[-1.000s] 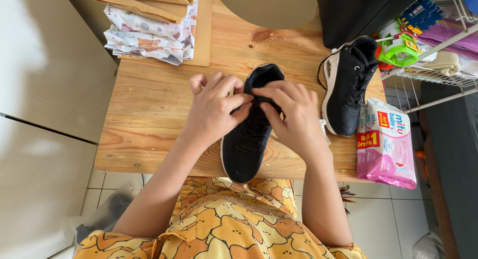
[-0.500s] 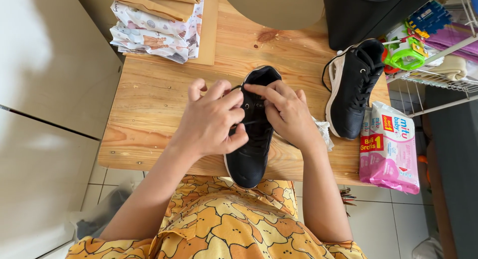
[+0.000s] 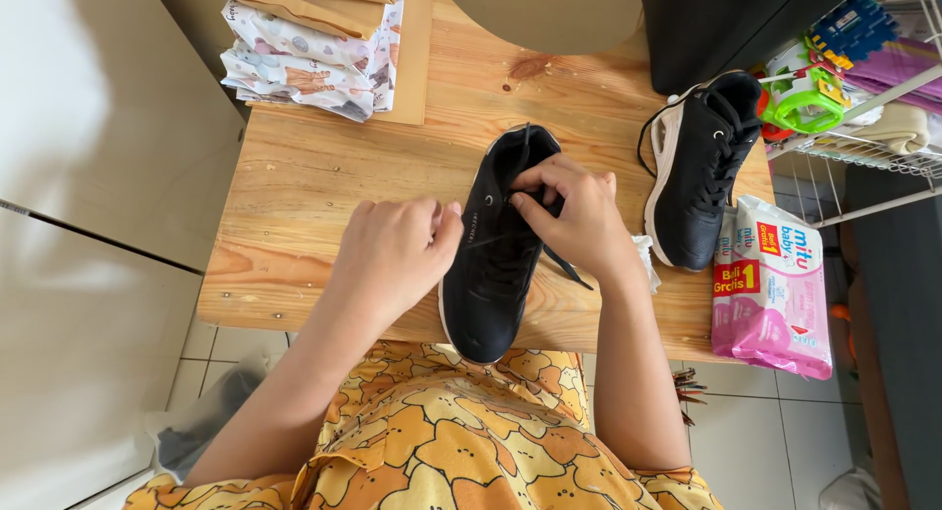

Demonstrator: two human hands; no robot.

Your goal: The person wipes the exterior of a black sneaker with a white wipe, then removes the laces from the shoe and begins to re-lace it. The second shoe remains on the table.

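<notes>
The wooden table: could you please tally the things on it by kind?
Black shoes: 2, one between the left hand and right hand, one further right
Pink wipes packs: 1
Patterned packet stacks: 1
White crumpled tissue: 1
Black bins: 1
Total: 6
</notes>
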